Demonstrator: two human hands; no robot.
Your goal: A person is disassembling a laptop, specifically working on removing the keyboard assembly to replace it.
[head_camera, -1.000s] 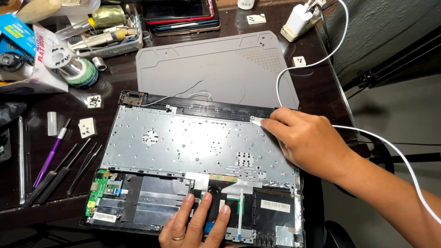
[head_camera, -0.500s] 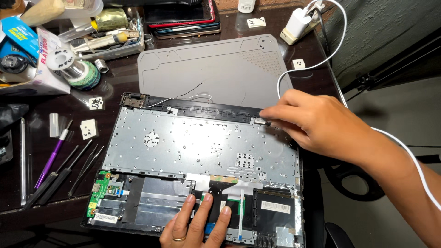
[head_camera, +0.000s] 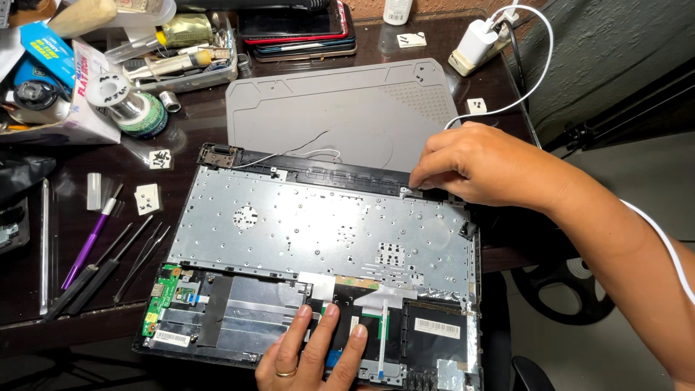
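Laptop shell [head_camera: 318, 232] holds green board [head_camera: 161, 297].

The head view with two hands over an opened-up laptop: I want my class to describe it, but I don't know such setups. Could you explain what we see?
The camera sits on the person's head and looks down at their own bare hands. On the dark table lies an opened laptop base, its metal keyboard plate showing. The left hand, wearing a ring, presses flat on the base's near edge. The right hand pinches something small at the far edge; what it is cannot be made out. Behind lies a grey cover panel; to the left, slim tools.
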